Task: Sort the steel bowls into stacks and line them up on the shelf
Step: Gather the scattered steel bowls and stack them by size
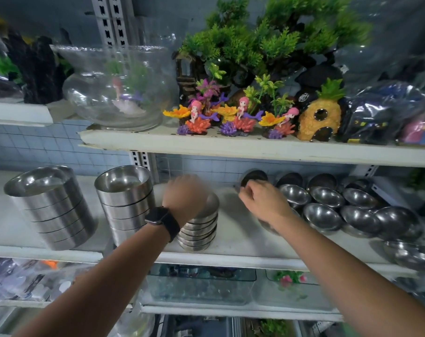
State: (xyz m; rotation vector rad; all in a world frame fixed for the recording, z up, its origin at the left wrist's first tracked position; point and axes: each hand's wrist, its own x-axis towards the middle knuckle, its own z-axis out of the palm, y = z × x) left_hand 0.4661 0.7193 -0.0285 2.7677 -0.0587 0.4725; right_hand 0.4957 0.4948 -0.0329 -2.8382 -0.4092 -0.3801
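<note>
Seemingly a bowl [254, 176] is pinched by right fingers [245, 192]; left fingers [183, 184] are blurred, state untellable. Nesting onto the stack [199, 231] is needed next.

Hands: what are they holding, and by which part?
The right hand pinches a small tilted bowl by its lower rim; the left hand, blurred above a stack, cannot be told.

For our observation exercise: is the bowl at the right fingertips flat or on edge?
On edge: the bowl shows its round dark face forward; right hand pinches its rim.
</note>
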